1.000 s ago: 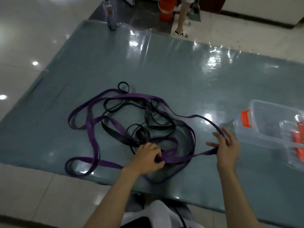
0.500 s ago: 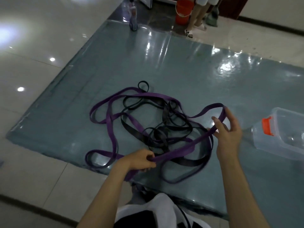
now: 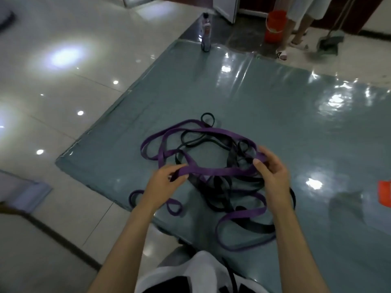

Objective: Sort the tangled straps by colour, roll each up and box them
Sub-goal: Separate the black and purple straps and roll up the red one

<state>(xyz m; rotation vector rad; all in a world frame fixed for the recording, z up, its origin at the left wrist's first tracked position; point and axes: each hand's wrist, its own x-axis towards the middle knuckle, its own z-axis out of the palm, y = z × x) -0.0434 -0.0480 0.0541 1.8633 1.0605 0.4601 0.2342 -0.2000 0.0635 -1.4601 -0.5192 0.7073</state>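
A long purple strap (image 3: 213, 170) lies looped and tangled with a black strap (image 3: 220, 187) on a glossy grey-blue mat (image 3: 296, 127). My left hand (image 3: 167, 178) pinches the purple strap between thumb and fingers. My right hand (image 3: 273, 174) grips the same strap about a forearm's length to the right, so a straight stretch of it hangs lifted between both hands above the tangle. Only an orange latch (image 3: 384, 192) of the clear plastic box shows at the right edge.
A bottle (image 3: 206, 34) stands at the mat's far corner. Beyond it are an orange bucket (image 3: 275, 26), a person's legs in sandals (image 3: 296, 32) and a broom with dustpan (image 3: 330, 41). Shiny white floor tiles surround the mat to the left.
Both hands have lifted the purple strap off the mat and drawn it taut between them. The view swung left, so the clear box has slid almost out of frame.
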